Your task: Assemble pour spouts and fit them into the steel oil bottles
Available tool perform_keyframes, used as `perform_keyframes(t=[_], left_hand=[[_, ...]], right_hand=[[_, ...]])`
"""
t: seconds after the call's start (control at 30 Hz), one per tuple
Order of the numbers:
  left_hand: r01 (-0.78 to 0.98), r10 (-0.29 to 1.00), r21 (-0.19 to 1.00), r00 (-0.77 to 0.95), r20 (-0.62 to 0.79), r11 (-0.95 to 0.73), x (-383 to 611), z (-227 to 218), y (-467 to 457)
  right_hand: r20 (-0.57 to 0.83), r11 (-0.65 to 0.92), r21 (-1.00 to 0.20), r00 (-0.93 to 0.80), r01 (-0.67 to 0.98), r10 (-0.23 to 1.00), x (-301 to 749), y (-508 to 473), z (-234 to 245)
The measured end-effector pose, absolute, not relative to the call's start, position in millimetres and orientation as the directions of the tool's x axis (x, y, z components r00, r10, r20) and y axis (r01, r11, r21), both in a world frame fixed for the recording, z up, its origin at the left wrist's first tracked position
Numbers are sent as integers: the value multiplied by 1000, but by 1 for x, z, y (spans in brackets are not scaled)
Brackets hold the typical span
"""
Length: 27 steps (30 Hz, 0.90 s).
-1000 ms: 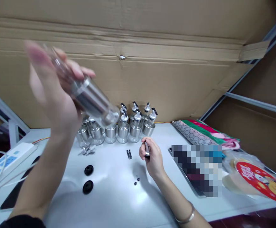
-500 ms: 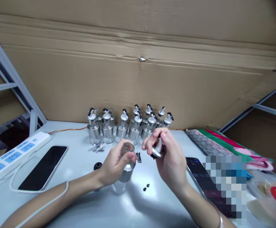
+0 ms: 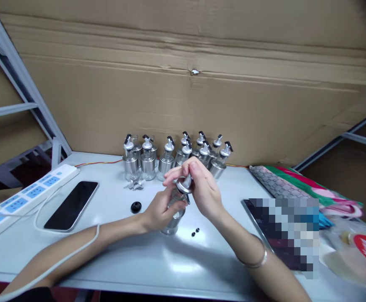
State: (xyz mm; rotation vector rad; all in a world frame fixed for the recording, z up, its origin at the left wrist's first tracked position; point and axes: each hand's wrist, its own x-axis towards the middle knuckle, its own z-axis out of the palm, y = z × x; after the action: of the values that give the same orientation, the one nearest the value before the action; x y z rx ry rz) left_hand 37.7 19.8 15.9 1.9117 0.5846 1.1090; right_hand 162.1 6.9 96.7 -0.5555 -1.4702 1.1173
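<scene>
My left hand [image 3: 159, 209] is wrapped round a small glass and metal bottle [image 3: 173, 221] that stands on the white table [image 3: 132, 260]. Over the bottle's mouth, my right hand [image 3: 202, 186] pinches a silver pourer cap [image 3: 184, 185] and holds it against the top of the bottle. Behind the hands, a cluster of finished bottles with pourer caps [image 3: 176, 153] stands in rows against the cardboard wall.
A black disc [image 3: 135, 206], two tiny black beads [image 3: 195, 231] and loose silver parts [image 3: 134, 184] lie near the hands. A phone [image 3: 71, 205] and power strip [image 3: 28, 195] lie left. A blurred device [image 3: 283, 228], patterned pouch [image 3: 275, 182] and printed bags [image 3: 356, 247] lie right.
The left hand brought the bottle down from high up and stood it on the table. The right hand rose with the cap and set it onto the bottle's mouth. The view shifted left.
</scene>
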Motion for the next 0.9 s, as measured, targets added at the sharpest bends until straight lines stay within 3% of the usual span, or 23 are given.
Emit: perform_keyframes(t=[0.27, 0.63, 0.9], left_hand=[[104, 731, 800, 488, 477, -591, 41, 22, 22], [69, 683, 745, 461, 566, -664, 44, 20, 15], [102, 705, 767, 483, 519, -634, 40, 18, 11]], right_hand=[[455, 398, -888, -310, -231, 835, 159, 12, 94], [493, 458, -870, -327, -182, 806, 162, 8, 86], [518, 519, -849, -349, -99, 781, 167, 5, 82]])
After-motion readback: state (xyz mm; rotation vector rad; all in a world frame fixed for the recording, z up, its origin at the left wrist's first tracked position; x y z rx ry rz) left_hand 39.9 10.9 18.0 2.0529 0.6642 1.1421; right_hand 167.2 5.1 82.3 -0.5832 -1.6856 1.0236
